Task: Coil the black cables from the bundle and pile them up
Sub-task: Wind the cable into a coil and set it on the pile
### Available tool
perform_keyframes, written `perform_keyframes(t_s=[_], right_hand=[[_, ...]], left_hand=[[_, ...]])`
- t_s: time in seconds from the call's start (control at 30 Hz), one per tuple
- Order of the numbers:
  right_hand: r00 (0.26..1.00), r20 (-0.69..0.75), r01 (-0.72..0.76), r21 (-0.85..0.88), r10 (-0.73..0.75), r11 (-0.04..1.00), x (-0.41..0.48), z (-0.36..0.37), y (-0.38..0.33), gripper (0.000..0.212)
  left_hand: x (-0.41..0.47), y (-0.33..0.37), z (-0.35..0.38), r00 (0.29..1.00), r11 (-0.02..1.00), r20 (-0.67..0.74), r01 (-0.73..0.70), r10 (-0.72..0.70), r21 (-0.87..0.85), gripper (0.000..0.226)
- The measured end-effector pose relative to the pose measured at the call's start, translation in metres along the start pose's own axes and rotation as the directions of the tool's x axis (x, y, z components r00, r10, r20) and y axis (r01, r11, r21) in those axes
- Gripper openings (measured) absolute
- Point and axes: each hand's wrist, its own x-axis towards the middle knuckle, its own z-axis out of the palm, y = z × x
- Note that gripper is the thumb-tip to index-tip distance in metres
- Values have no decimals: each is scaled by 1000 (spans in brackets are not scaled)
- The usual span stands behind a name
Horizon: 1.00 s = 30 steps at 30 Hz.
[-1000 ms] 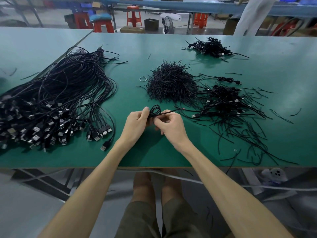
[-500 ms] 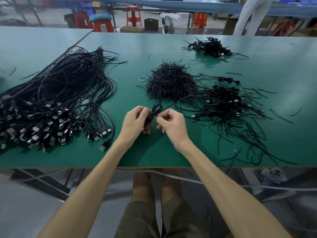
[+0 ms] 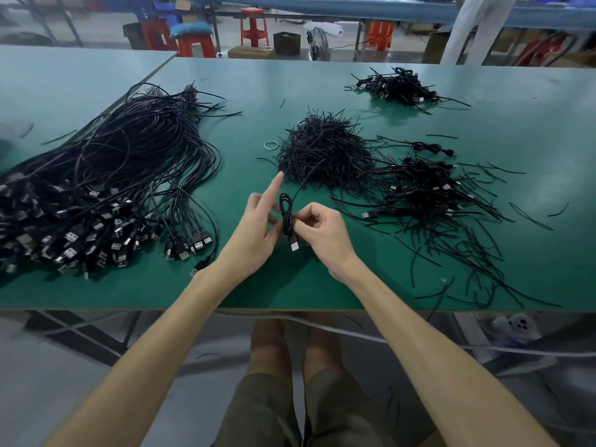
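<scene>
A small coiled black cable [image 3: 286, 217] stands upright between my hands over the green table [image 3: 322, 285], its USB plug [image 3: 293, 245] hanging below. My right hand [image 3: 322, 232] pinches the coil at its middle. My left hand [image 3: 254, 233] holds it from the left with thumb and lower fingers, while its index finger points straight up. A thin black tie runs from the coil toward the heap of ties [image 3: 324, 153]. The big bundle of uncoiled USB cables [image 3: 103, 188] lies at the left. Coiled cables are piled at the right [image 3: 422, 191].
Another pile of coiled cables [image 3: 395, 85] sits at the far right of the table. A rubber ring [image 3: 271, 145] lies left of the tie heap. Loose ties are scattered at the right. A second green table adjoins at the left; stools and a person stand beyond.
The coil has been turned from lying flat to upright, with the plug now hanging down. My left index finger has lifted and straightened. The tie now trails up toward the heap.
</scene>
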Motion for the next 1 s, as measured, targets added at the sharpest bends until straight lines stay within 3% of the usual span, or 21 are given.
perform_keyframes(t_s=[0.07,0.17,0.27,0.43,0.67,0.77,0.9,1.0], right_hand=[[1000,28,-3,-20,4,1000,0,0,-1,12],[998,63,10,-37,-8,999,0,0,-3,6],[997,81,11,-36,-8,999,-1,-1,-4,9],[992,126,-19,18,17,1000,0,-1,-6,6],[978,203,-84,159,50,984,-3,-7,-11,14],[984,167,-102,202,68,974,-5,-10,-13,11],[989,124,-106,254,76,961,-4,-12,-12,15],[990,121,-99,276,67,956,-5,-12,-13,16]], left_hand=[[-1,0,-8,991,971,28,-131,128,201,91],[6,-1,-20,948,833,158,-317,275,453,73],[6,-1,-26,948,826,189,-317,258,466,57],[0,0,-32,947,775,94,-306,307,553,19],[2,14,-38,973,820,138,-232,187,523,23],[5,20,-34,983,870,134,-173,124,461,22],[5,31,-26,998,940,56,8,-29,342,24],[6,40,-18,991,965,74,88,-109,247,34]])
